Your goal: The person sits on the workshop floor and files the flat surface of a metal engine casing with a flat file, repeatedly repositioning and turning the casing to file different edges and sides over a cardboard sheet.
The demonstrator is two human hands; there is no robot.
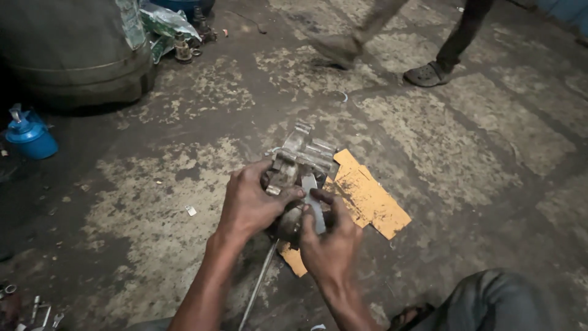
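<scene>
Metal casting point(298, 160), a grimy aluminium engine-type part w/ bosses and ports, sits low over the floor at frame centre, just above a torn piece of orange cardboard point(367, 197). Left hand point(250, 201) comes at it from the left, fingers curled closed around its left flank, thumb lying across the front face. Right hand point(331, 242) is below and to the right, pinching a flat pale strip point(311, 199), prob. a scraper or gasket blade, btw thumb and forefinger; fingers closed on it. Strip's long axis runs nearly vertical in view, tilted slightly, upper end touching the casting's front face right beside the left thumb tip. So the casting lies ahead of and above the right fingers, and the left hand is the nearer one, already on it. A thin metal rod point(260, 284) runs down-left from under the casting btw the two forearms; can't tell if it's attached. Around: large dark drum point(73, 55) top left, blue canister point(29, 136) at left edge, loose wrenches point(43, 315) bottom left, small fittings point(184, 48) near the drum. Another person's feet, one in a sandal point(427, 75), well apart at top. Own knee point(496, 300) bottom right. Nothing sits btw the hands and the casting.
</scene>
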